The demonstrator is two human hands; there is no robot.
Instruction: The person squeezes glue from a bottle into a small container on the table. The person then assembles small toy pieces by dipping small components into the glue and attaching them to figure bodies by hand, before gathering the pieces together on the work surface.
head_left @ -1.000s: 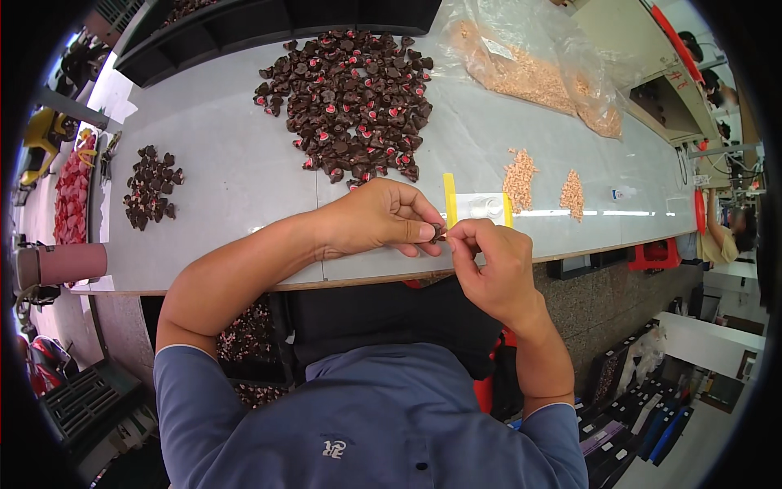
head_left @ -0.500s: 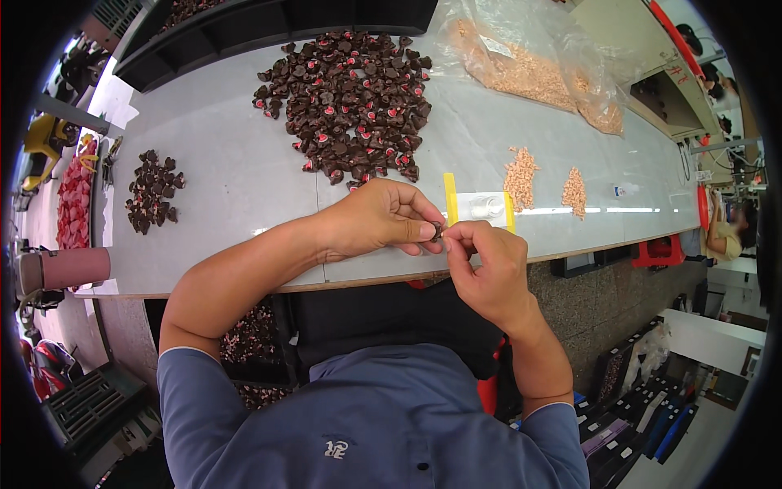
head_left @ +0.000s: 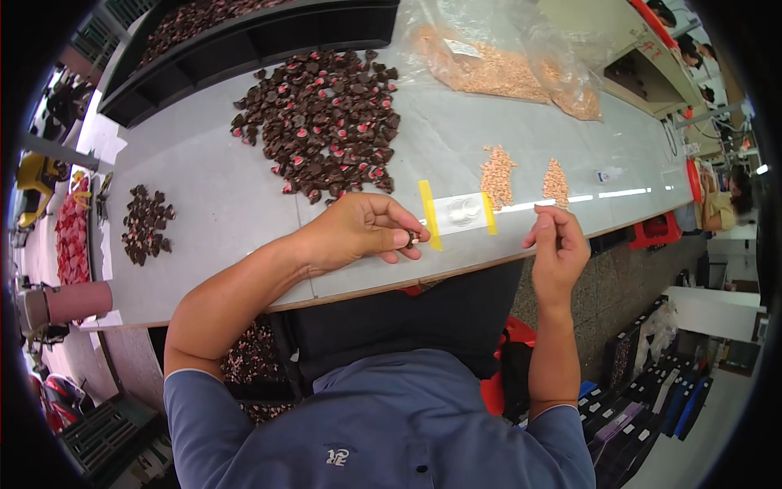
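Observation:
My left hand (head_left: 362,231) pinches a small dark brown moulded piece (head_left: 413,239) with a pale spot on it, just left of the white card. My right hand (head_left: 560,248) is at the table's front edge, just below the smaller heap of beige bits (head_left: 555,183). Its thumb and fingers are drawn together; whether a bit is between them cannot be made out. Next to that heap is a larger heap of beige bits (head_left: 497,179). Yellow tape (head_left: 432,215) holds down the white card (head_left: 450,232), which bears a small round clear-white object (head_left: 467,212).
A big heap of dark brown pieces (head_left: 326,122), some with red spots, covers the middle of the table. A smaller brown heap (head_left: 147,224) lies left. Behind are a black crate (head_left: 269,53) and clear bags of beige bits (head_left: 489,69). A pink cylinder (head_left: 79,301) is at the left edge.
My right hand has left the brown piece and moved right, to beside the small beige heap. My left hand keeps the piece, which now shows a pale spot. The view has shifted slightly.

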